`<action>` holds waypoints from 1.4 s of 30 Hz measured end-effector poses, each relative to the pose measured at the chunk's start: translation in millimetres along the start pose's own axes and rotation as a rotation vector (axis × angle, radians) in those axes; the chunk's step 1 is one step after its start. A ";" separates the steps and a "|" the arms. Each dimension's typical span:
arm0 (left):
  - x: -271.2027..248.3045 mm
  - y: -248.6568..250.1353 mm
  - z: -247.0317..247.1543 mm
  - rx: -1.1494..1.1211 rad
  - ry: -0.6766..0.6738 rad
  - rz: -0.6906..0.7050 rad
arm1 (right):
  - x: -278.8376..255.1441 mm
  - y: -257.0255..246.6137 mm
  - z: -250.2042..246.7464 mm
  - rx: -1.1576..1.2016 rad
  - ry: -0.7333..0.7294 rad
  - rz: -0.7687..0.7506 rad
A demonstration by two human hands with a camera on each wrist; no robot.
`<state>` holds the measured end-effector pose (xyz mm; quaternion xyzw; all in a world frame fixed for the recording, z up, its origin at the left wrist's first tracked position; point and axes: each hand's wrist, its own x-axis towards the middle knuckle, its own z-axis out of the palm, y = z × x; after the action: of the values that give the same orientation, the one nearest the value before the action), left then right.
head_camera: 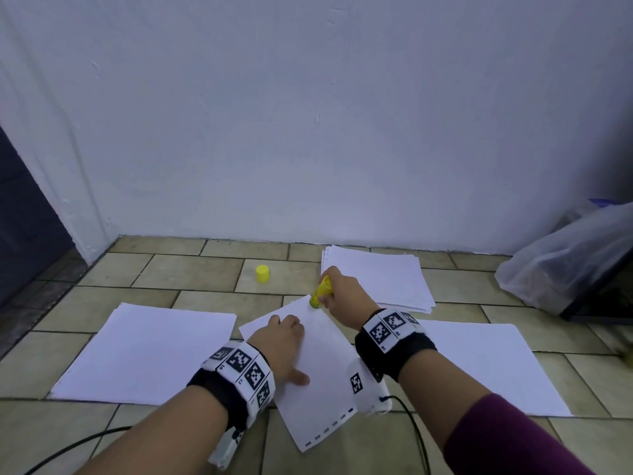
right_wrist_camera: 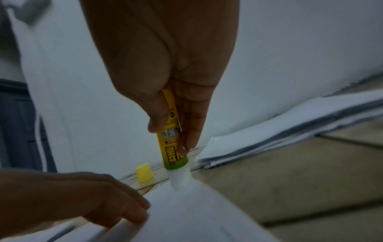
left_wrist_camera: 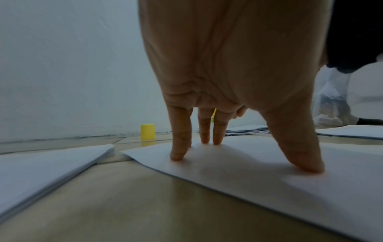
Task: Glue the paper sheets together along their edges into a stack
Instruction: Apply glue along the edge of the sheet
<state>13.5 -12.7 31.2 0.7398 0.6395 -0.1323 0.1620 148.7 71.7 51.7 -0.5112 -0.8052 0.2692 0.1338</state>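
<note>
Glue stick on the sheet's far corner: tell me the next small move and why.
Probably draw the glue stick along the edge of the sheet from that corner. The right hand grips it with the white tip already down on the paper, the cap stands off on the floor, and the left hand presses the sheet flat.

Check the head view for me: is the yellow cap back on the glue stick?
No, the yellow cap stands alone on the floor tiles, apart from the glue stick that the right hand grips against the sheet's corner.
</note>
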 end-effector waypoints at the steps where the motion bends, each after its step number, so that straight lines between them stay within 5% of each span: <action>1: 0.0 -0.6 0.6 -0.010 0.006 0.009 | -3.7 0.5 -3.0 -0.046 -0.033 -0.013; 18: -0.8 -0.4 -5.2 0.182 -0.080 0.095 | -95.9 28.9 -47.8 -0.281 -0.311 0.043; 23: -7.7 8.1 -11.2 0.234 -0.054 0.099 | -91.9 38.1 -62.9 0.039 -0.036 0.094; 27: -12.7 14.6 -13.9 0.206 0.010 0.237 | -84.6 41.4 -68.2 0.200 0.135 0.142; 31: -10.3 17.3 -6.0 0.171 -0.059 0.366 | -76.9 44.0 -61.5 0.242 0.175 0.172; 42: -7.8 3.4 -8.3 0.097 -0.020 0.236 | -43.1 25.7 -29.8 0.217 0.153 0.165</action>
<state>15.7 -16.8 42.1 0.8155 0.5391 -0.1506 0.1471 201.7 50.5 64.0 -0.5771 -0.7142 0.3248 0.2269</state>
